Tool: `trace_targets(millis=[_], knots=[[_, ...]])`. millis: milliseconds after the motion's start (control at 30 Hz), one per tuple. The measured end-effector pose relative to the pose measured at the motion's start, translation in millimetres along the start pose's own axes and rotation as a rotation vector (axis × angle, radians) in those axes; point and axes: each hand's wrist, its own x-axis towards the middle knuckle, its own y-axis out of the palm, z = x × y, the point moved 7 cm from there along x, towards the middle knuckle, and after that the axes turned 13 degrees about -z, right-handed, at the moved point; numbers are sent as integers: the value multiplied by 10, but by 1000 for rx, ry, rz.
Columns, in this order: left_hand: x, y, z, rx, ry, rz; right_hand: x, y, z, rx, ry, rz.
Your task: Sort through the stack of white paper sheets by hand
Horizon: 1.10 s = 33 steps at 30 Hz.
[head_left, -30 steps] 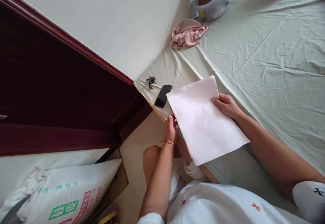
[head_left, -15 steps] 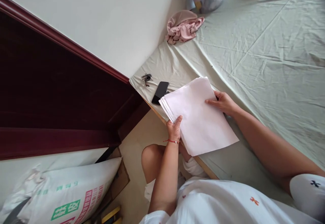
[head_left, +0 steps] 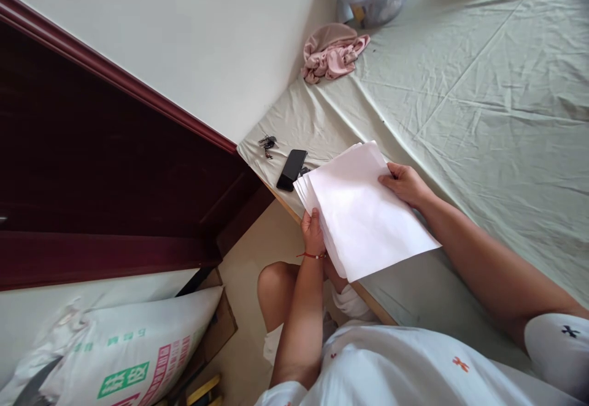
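Note:
Several sheets of white paper [head_left: 368,216] lie in a loosely fanned stack between my hands, over the edge of the cloth-covered surface. My left hand [head_left: 313,232] grips the stack's left edge, thumb on top and the other fingers hidden underneath. At the upper right edge, my right hand [head_left: 405,184] pinches the top sheet with its thumb; whether it also holds sheets below cannot be made out. The top sheet sits shifted to the right, so edges of the lower sheets show on the left. Just beyond the paper's far left corner lies a black phone [head_left: 292,170].
Keys [head_left: 267,143] rest near the corner of the pale green cloth [head_left: 478,118]. Farther back are a crumpled pink cloth [head_left: 332,53] and a plastic basket [head_left: 384,1] by the wall. A dark red wooden panel [head_left: 105,142] and a printed white sack [head_left: 138,344] stand on the left.
The top sheet has slid to the right with my right hand, uncovering more of the sheets beneath. My left thumb has moved left, nearer the stack's edge.

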Motion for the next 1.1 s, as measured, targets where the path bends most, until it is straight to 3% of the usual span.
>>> trace_targets(millis=[267,700,1100], knots=[[7,-7,27,-46,-11,-17,26,-20,-17,112,-29,-28],[40,-154,76,-49,-70,-211,40,-32,-64,234,18,-87],[1,-22,-4,-76,-43,-70,34,-26,-26,263,-15,-73]])
